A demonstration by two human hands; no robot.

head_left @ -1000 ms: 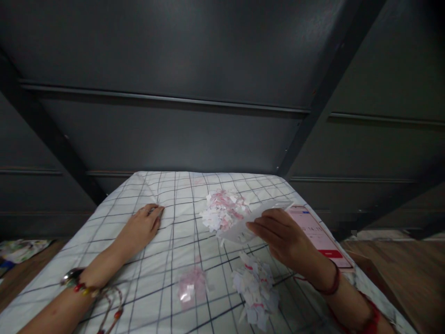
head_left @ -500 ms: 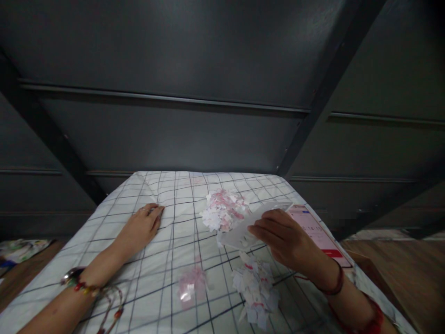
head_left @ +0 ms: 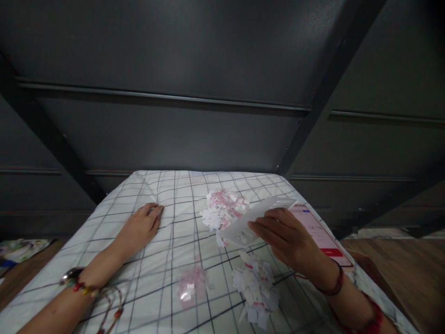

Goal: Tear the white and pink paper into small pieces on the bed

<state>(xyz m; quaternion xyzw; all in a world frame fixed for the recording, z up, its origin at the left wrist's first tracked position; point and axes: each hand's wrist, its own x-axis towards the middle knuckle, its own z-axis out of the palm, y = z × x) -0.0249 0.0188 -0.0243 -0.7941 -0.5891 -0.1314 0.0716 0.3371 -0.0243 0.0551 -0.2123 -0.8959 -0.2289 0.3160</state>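
My right hand (head_left: 287, 236) pinches a thin white, slightly see-through sheet (head_left: 255, 218) with a few slot-like marks or holes in it. The sheet is tilted above the cloth, its left end close to a heap of white and pink paper scraps (head_left: 224, 208). Below it lies a second heap of mostly white scraps (head_left: 256, 290). A small pile of clear pink pieces (head_left: 192, 285) sits to the left of that heap. My left hand (head_left: 144, 227) rests on the cloth at the left, holding nothing, fingers lying loosely down.
A white cloth with dark grid lines (head_left: 181, 222) covers the table. A phone (head_left: 318, 234) with a lit pink screen lies at the right edge, partly behind my right hand. Dark panels (head_left: 181, 134) stand beyond the table. Wooden floor (head_left: 399, 269) shows at right.
My right hand has moved slightly to the right, and the sheet has tilted and shifted up and right with it. My left hand and the heaps stay put.
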